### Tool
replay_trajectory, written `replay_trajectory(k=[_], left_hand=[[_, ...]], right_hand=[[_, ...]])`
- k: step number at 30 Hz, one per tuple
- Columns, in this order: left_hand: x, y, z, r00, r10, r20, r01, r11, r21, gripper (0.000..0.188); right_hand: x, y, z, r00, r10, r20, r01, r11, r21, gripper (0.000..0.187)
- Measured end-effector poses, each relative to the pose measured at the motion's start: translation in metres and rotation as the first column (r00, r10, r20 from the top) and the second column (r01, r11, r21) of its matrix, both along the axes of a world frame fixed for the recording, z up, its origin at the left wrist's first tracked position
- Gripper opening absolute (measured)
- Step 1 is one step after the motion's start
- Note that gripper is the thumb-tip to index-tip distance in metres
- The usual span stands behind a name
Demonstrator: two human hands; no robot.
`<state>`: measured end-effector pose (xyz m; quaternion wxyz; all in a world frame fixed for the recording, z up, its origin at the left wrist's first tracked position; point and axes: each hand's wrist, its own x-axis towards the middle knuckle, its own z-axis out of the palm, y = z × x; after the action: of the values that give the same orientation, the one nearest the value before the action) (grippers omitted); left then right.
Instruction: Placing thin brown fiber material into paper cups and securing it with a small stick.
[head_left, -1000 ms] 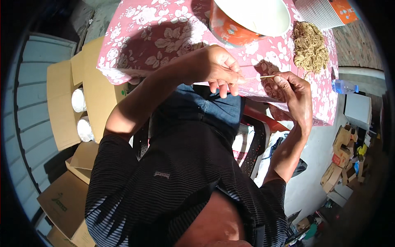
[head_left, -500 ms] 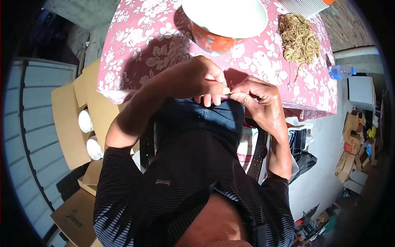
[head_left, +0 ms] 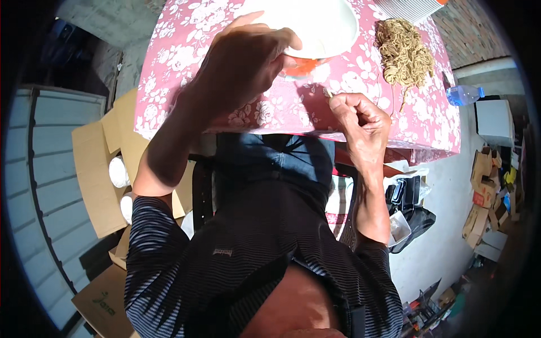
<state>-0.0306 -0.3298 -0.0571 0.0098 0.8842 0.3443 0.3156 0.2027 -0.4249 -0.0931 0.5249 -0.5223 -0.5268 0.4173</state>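
Note:
My left hand (head_left: 253,53) reaches up to the near left side of a large white bowl (head_left: 332,25), its lower part orange-red. The fingers are apart, with nothing visible in them; whether they touch the rim I cannot tell. Above the front part of the table, my right hand (head_left: 363,121) pinches a small pale piece (head_left: 328,94) between thumb and forefinger. Its exact kind is too small to make out.
A pink flowered cloth (head_left: 180,56) covers the table. To the right lie a tangled heap of tan yarn (head_left: 406,53) and a clear bottle (head_left: 465,95) with a blue cap. Opened cardboard boxes (head_left: 96,180) stand on my left.
My hands were together at the table's front edge. The left has moved up and left to the bowl; the right has lifted slightly, with the pale piece between its fingertips.

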Motion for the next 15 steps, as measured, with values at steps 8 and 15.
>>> replay_trajectory(k=[8, 15], left_hand=[[0.011, -0.008, 0.011, 0.998, 0.007, 0.056, 0.004, 0.984, -0.177, 0.028], [0.011, -0.011, 0.010, 0.997, -0.007, 0.073, 0.021, 0.981, -0.192, 0.035]], right_hand=[[-0.014, 0.010, 0.002, 0.992, -0.073, 0.104, 0.046, 0.968, 0.245, 0.002], [-0.019, 0.019, 0.002, 0.994, -0.049, 0.098, 0.028, 0.978, 0.208, 0.006]])
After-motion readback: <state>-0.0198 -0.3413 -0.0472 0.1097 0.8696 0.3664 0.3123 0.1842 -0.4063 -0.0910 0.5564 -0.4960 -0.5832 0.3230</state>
